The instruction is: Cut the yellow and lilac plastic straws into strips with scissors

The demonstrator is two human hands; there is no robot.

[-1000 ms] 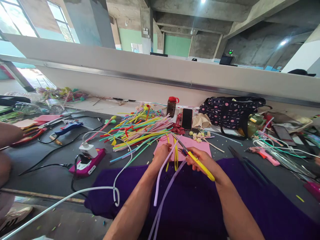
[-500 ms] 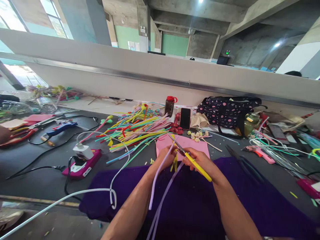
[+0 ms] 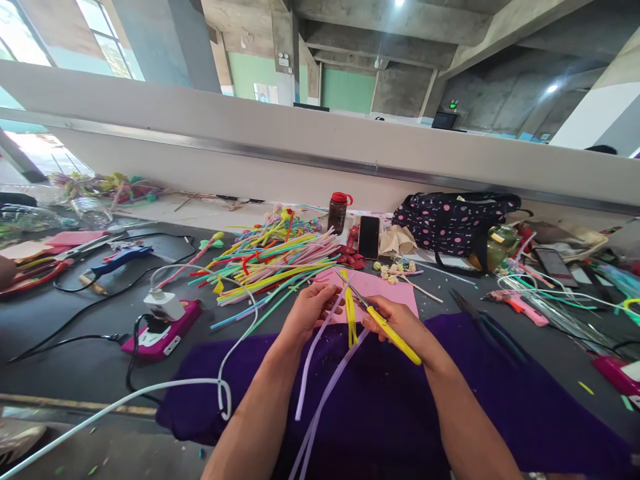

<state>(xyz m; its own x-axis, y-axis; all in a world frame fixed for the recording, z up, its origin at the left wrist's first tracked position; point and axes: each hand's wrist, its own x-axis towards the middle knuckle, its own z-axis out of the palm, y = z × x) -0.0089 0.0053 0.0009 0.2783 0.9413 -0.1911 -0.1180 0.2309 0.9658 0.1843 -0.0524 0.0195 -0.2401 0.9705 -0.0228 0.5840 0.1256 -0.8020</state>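
My left hand (image 3: 307, 311) is closed around several pipe cleaners: long pale lilac ones (image 3: 315, 373) that hang down over the purple cloth (image 3: 400, 413), and short yellow ones (image 3: 350, 313) that stick up beside my fingers. My right hand (image 3: 395, 323) grips yellow-handled scissors (image 3: 387, 329), whose blades point up and left toward the yellow pieces. Both hands hover over the near edge of a pink sheet (image 3: 385, 290).
A heap of coloured pipe cleaners (image 3: 270, 263) lies beyond my hands. A pink power strip (image 3: 160, 330) with a white charger and cable sits left. A dark bottle (image 3: 339, 212), a phone (image 3: 369, 237) and a spotted bag (image 3: 450, 223) stand behind. Another person's hand (image 3: 5, 272) shows far left.
My left hand has shifted its hold on the pipe cleaners and the short yellow pieces now stand more upright. The scissors have stayed close to them. The view moved slightly.
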